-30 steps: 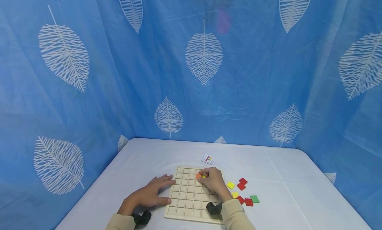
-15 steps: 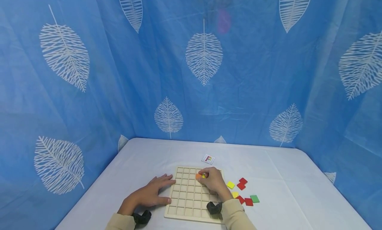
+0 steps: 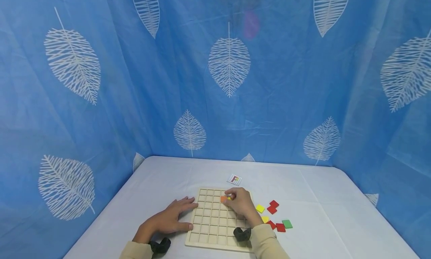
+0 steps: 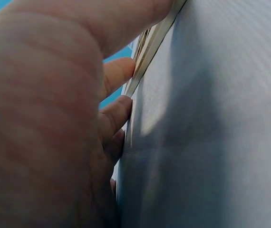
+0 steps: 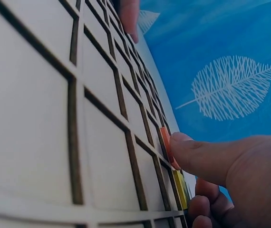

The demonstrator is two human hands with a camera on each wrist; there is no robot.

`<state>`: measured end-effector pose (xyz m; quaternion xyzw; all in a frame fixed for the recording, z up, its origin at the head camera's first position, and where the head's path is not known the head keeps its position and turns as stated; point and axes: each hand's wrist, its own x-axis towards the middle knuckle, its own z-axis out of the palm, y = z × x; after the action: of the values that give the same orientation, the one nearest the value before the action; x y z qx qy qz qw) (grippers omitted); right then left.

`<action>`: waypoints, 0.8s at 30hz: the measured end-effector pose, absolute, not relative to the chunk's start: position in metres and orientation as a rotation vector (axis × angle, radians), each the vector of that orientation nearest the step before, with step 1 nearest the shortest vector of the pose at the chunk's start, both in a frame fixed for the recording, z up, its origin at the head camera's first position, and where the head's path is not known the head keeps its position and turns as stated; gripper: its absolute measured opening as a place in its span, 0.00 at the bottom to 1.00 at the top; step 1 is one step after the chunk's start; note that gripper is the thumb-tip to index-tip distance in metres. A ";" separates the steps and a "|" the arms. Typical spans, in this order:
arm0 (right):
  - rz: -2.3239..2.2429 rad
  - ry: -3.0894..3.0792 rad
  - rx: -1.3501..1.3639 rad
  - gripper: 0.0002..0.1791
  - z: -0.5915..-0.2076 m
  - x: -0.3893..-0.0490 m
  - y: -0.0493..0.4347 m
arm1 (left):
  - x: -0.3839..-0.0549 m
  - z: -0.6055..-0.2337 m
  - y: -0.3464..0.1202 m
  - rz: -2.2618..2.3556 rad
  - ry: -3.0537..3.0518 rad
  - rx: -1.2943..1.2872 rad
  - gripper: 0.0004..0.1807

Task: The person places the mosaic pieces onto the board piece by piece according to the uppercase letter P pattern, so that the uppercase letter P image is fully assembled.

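Note:
A light wooden grid board (image 3: 205,227) lies on the white table. My left hand (image 3: 171,216) lies along its left edge, fingers spread, thumb and fingertips touching the rim; the left wrist view shows the fingers (image 4: 119,73) against the board's side. Over the far right part of the board, my right hand (image 3: 240,203) holds an orange square tile (image 3: 223,199) by thumb and index finger, down at a grid cell. Up close, the thumb (image 5: 188,145) covers part of the orange tile (image 5: 166,140). Beside it a yellow tile (image 5: 180,187) sits in the grid, partly hidden by the hand.
Right of the board lie loose tiles: a yellow tile (image 3: 260,208), several red ones including a red tile (image 3: 281,227), and a green tile (image 3: 287,224). A small patterned card (image 3: 234,179) lies beyond the board. A blue leaf-print curtain (image 3: 269,102) surrounds the table.
The right index finger has lifted very slightly at the orange tile. Otherwise both hands, the board and the loose tiles stay where they were.

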<state>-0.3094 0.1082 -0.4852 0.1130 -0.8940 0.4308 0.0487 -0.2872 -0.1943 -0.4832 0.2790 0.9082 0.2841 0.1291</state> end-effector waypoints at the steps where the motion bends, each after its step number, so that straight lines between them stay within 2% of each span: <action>1: 1.311 -2.721 0.350 0.15 -0.485 -0.309 0.109 | -0.287 -0.483 -0.194 0.830 2.640 0.813 0.43; 11: 1.362 -2.610 0.307 0.13 -0.479 -0.315 0.120 | -0.287 -0.483 -0.196 0.828 2.641 0.846 0.42; 24: 1.292 -2.578 0.193 0.13 -0.448 -0.309 0.155 | -0.286 -0.483 -0.195 0.855 2.616 0.813 0.42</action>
<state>-0.3085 0.1545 -0.4475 0.0661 -0.8849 0.4436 0.1256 -0.2862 -0.1950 -0.4827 0.2805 0.9032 0.2952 0.1357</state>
